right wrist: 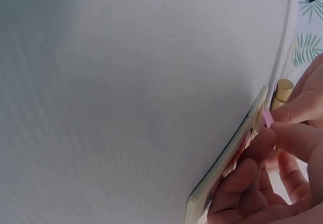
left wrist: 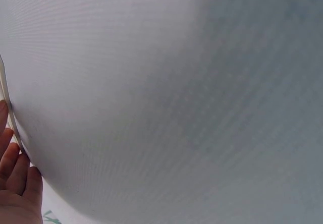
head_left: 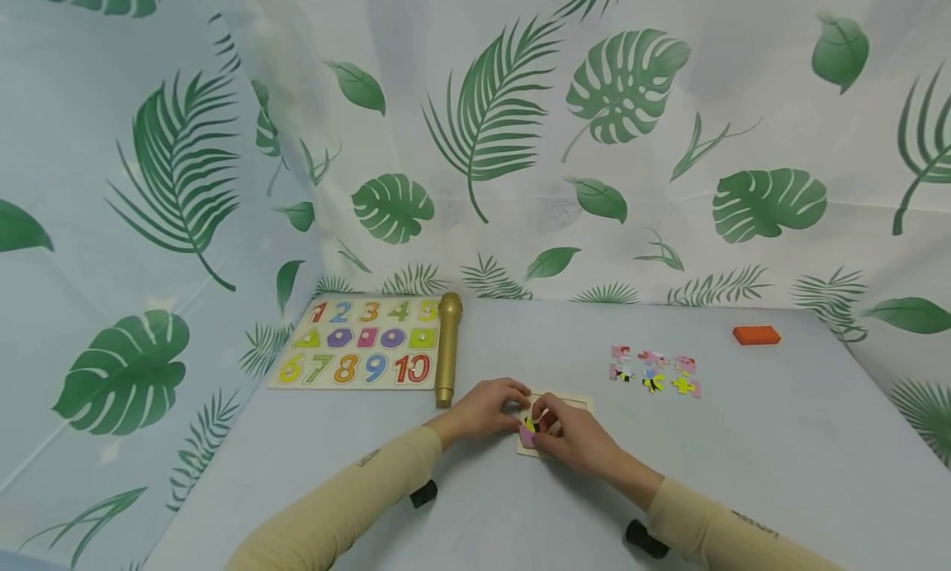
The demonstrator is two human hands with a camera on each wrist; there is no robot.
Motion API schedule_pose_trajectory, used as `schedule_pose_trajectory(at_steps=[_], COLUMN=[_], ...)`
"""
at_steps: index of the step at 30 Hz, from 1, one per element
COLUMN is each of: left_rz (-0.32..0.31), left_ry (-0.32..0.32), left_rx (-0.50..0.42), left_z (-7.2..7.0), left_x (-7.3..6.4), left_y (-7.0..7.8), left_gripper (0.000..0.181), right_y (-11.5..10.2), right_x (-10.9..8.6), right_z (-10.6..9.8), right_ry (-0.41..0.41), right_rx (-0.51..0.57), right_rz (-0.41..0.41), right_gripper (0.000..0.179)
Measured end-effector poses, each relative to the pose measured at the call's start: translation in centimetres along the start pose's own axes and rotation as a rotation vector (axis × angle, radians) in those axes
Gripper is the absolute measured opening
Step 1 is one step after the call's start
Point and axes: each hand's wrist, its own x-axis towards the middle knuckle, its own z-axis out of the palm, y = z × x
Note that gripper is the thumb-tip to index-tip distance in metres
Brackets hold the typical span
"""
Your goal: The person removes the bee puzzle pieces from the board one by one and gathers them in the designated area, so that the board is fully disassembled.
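Note:
A small wooden puzzle tray (head_left: 583,402) with a raised rim lies on the table in front of me. A pink jigsaw piece (head_left: 527,437) with yellow and black on it is at the tray's left side. My right hand (head_left: 579,436) bends over the tray and pinches that pink piece (right wrist: 267,117) between thumb and forefinger; the other fingers are curled over the tray. My left hand (head_left: 484,408) rests at the tray's left edge, thumb close by the piece. In the left wrist view, the left hand's fingers (left wrist: 20,176) lie against the tray's edge, fairly relaxed.
Several loose jigsaw pieces (head_left: 654,373) lie in two rows right of the tray. A number-and-shape board (head_left: 297,340) is at the back left, with a gold microphone (head_left: 447,348) along its right side. An orange block (head_left: 756,335) sits at the back right. Leaf-printed cloth surrounds the table.

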Motion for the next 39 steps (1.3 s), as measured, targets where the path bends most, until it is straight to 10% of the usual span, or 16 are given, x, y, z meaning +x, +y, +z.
schedule_pose_trajectory(at_steps=[39], left_rz=[0.043], left_ry=[0.01], left_rx=[0.005], left_z=[0.1], left_x=[0.1], left_y=[-0.4], left_gripper=[0.032], right_y=[0.9], right_x=[-0.2], right_z=[-1.9], right_ry=[-0.103], right_rx=[0.12], right_rz=[0.131], right_gripper=[0.019])
